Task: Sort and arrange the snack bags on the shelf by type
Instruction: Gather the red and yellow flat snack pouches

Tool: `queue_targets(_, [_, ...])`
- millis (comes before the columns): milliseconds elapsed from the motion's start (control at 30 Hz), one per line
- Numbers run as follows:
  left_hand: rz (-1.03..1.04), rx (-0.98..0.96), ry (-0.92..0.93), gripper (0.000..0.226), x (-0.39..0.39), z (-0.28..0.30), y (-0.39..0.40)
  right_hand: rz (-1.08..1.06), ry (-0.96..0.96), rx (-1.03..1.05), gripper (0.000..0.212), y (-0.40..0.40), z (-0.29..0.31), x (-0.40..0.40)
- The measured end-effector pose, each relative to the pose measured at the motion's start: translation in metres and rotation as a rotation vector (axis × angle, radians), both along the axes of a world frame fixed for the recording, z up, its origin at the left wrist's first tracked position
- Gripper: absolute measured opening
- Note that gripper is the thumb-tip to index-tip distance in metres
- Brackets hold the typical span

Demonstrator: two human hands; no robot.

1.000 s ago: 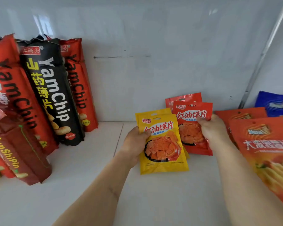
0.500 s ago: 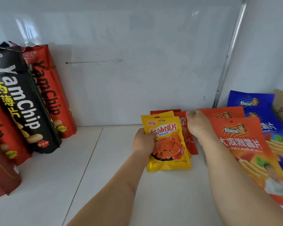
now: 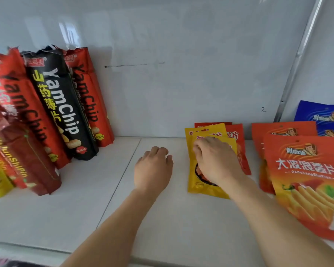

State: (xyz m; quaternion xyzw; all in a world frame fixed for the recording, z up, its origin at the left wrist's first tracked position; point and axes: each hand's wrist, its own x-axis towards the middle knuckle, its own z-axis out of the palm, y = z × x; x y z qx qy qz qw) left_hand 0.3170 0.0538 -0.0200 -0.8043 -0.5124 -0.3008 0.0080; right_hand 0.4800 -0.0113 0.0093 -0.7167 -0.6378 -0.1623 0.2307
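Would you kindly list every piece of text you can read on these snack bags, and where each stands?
"YamChip": black bag, with yellow "山药薄片".
"YamChip": red bags beside it.
"大波浪薯片" and "DaBoLangShuPian": front orange bag.
"2": back wall.
Yellow pouches, red pouches, blue bag: blurred or covered.

Left of the yellow snack bags (image 3: 204,134) with orange print stood a black YamChip bag (image 3: 62,105) lettered white and yellow between red ones (image 3: 89,97), while right of them lay orange-red bags (image 3: 305,170) and blue bags (image 3: 324,116) on the white shelf (image 3: 85,199).
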Motion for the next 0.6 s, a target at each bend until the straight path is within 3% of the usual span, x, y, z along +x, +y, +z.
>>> queue_targets(100, [0.015,0.215,0.119,0.008,-0.043,-0.009,-0.002,0.109,-0.065,-0.035,0.015,0.002,-0.013,-0.031])
queue_targets(200, [0.027,0.275,0.194,0.007,-0.091,-0.008,-0.014,0.158,-0.103,-0.079,0.018,0.002,-0.016,-0.068])
queue_targets(400, [0.127,0.309,0.219,0.008,-0.208,-0.008,-0.049,0.287,-0.094,-0.113,0.032,-0.015,-0.017,-0.168])
queue_targets(600, [0.281,0.252,0.188,0.021,-0.340,-0.008,-0.101,0.374,-0.012,-0.148,0.030,-0.043,-0.009,-0.299])
